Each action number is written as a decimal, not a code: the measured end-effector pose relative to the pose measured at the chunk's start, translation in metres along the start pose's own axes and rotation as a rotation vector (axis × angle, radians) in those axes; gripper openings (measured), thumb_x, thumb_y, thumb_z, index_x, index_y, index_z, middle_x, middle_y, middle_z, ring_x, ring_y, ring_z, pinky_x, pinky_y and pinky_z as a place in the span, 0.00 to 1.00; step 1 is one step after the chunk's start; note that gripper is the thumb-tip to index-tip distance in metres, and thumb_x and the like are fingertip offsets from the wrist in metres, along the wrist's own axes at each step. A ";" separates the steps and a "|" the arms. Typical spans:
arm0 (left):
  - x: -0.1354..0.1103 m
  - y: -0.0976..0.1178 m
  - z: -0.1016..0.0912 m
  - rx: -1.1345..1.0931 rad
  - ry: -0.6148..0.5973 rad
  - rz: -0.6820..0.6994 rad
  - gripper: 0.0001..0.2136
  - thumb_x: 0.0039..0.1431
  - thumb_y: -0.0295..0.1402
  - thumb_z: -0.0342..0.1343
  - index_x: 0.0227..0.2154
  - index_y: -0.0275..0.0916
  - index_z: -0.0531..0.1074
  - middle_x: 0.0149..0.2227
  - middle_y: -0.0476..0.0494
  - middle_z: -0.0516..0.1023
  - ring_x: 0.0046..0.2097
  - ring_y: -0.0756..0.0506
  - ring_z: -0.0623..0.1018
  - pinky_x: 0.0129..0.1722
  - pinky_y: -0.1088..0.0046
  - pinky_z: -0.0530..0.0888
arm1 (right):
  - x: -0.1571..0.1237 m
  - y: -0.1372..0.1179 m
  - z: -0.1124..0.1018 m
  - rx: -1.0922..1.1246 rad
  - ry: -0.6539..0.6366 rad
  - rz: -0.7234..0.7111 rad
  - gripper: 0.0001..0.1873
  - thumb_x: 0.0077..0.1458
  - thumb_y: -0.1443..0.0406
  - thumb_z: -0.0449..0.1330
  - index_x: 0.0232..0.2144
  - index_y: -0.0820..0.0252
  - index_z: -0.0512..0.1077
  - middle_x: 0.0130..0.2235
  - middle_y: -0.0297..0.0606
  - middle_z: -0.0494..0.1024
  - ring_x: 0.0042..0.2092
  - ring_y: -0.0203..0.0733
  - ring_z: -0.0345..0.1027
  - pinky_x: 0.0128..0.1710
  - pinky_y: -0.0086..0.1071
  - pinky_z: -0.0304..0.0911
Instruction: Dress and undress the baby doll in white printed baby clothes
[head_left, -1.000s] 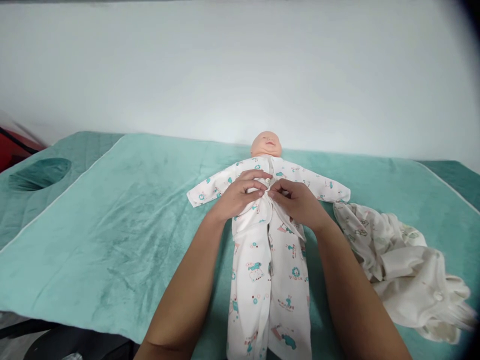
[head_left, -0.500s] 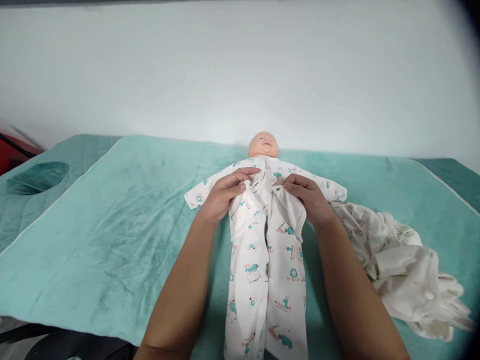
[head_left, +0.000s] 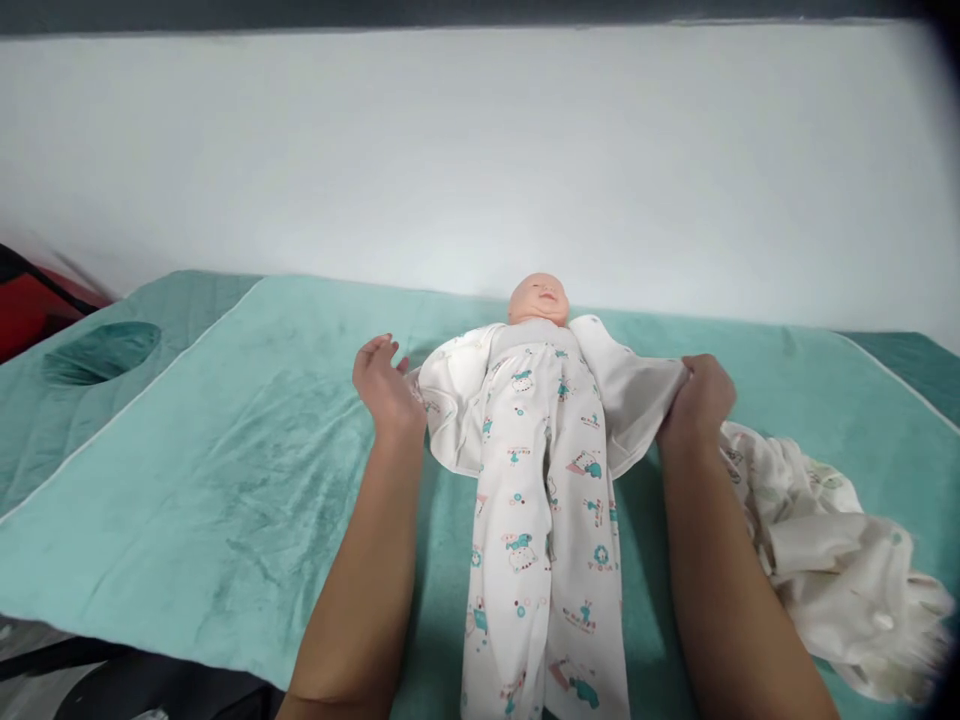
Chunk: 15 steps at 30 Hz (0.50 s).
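Note:
A baby doll (head_left: 538, 298) lies on its back on a teal towel (head_left: 225, 440), dressed in a white printed sleepsuit (head_left: 544, 500). The suit's upper front is spread open to both sides, showing a grey chest. My left hand (head_left: 384, 388) rests at the left flap's edge, fingers partly stretched, and whether it grips the cloth is hidden. My right hand (head_left: 699, 397) is closed on the right flap, pulling it outward.
A crumpled heap of white printed baby clothes (head_left: 832, 550) lies on the towel at the right, beside my right forearm. A white wall stands behind. A darker teal cover with a round hole (head_left: 101, 350) shows at far left, and something red (head_left: 30, 310) beyond it.
Both hands moved apart from the doll's chest, drawing the sleepsuit's two front flaps open to the sides. The sleeves that lay spread out are now covered by the flaps.

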<state>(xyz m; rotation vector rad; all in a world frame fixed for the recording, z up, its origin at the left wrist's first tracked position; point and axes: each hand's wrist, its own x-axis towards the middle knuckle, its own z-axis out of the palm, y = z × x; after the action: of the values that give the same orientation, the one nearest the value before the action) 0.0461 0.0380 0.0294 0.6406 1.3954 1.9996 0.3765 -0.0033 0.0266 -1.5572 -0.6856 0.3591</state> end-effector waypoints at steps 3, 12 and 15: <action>-0.012 -0.005 0.007 0.334 -0.226 0.329 0.10 0.58 0.31 0.51 0.40 0.42 0.73 0.46 0.45 0.77 0.51 0.46 0.75 0.52 0.67 0.72 | -0.004 -0.008 -0.002 -0.031 0.156 -0.111 0.09 0.49 0.65 0.52 0.21 0.53 0.54 0.23 0.27 0.52 0.26 0.36 0.49 0.26 0.32 0.53; -0.030 -0.026 0.025 1.229 -0.638 0.721 0.19 0.68 0.41 0.45 0.57 0.44 0.68 0.55 0.40 0.76 0.57 0.37 0.72 0.60 0.54 0.61 | -0.073 -0.046 0.017 -0.472 -0.270 -0.827 0.11 0.58 0.66 0.54 0.43 0.58 0.71 0.50 0.47 0.74 0.54 0.53 0.64 0.55 0.48 0.60; -0.030 -0.028 0.030 1.320 -0.588 0.706 0.18 0.68 0.39 0.43 0.55 0.44 0.69 0.52 0.39 0.77 0.53 0.36 0.74 0.55 0.55 0.64 | -0.082 -0.039 0.028 -0.288 -0.570 -0.797 0.16 0.62 0.66 0.50 0.50 0.56 0.70 0.58 0.45 0.71 0.60 0.47 0.62 0.60 0.43 0.59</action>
<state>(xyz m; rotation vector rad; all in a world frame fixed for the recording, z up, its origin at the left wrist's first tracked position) 0.0930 0.0430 0.0114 2.2886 2.1005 0.7863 0.2888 -0.0322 0.0476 -1.3073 -1.7858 0.0909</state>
